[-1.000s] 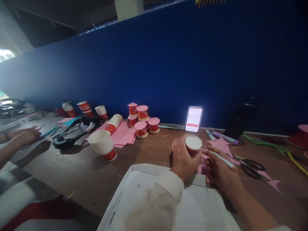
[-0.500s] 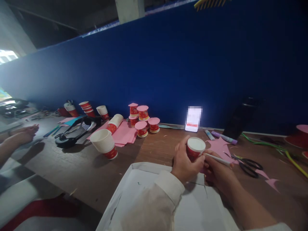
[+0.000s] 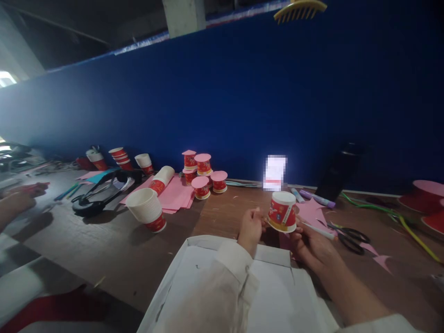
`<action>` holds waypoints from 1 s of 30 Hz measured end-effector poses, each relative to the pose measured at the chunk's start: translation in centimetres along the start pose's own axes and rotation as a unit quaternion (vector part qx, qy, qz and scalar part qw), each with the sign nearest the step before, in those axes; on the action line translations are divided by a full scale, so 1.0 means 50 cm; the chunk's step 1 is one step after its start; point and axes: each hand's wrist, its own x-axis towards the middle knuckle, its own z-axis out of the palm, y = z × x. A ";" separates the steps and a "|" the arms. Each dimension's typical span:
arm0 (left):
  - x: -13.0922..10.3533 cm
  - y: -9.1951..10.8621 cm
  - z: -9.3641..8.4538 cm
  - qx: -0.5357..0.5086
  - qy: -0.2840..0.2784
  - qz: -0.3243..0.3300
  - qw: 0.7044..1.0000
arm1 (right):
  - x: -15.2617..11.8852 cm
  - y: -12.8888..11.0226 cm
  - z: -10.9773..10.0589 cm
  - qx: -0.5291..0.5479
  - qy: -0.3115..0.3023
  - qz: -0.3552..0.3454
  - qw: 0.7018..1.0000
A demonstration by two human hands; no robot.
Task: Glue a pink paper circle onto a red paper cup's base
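A short red paper cup (image 3: 281,213) is held bottom up over the table, its white base on top and its rim tilted toward me. My left hand (image 3: 251,227) has its fingers curled, with the fingertips at the cup's lower left edge. On the other side my right hand (image 3: 314,249) pinches the lower right of the rim and keeps a white pen (image 3: 321,230) in its fingers. Pink paper scraps (image 3: 312,212) and black-handled scissors (image 3: 354,239) lie just beyond the right hand. Below my arms is a white box lid (image 3: 204,268).
Several red cups with pink discs (image 3: 203,165) stand stacked behind. Left of them are pink sheets (image 3: 176,196), nested paper cups (image 3: 145,208) and a black headset (image 3: 86,206). A lit phone (image 3: 275,173), a purple marker (image 3: 317,199) and a dark bottle (image 3: 338,171) line the blue partition. Another person's hand (image 3: 24,196) is far left.
The cup has been tilted so its red printed side faces me. My left hand has slid from around the cup to its left edge. My right hand now supports the rim.
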 end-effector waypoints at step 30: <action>-0.032 0.041 -0.005 -0.288 -0.107 -0.243 0.920 | 0.004 0.016 -0.007 0.069 0.029 0.059 0.995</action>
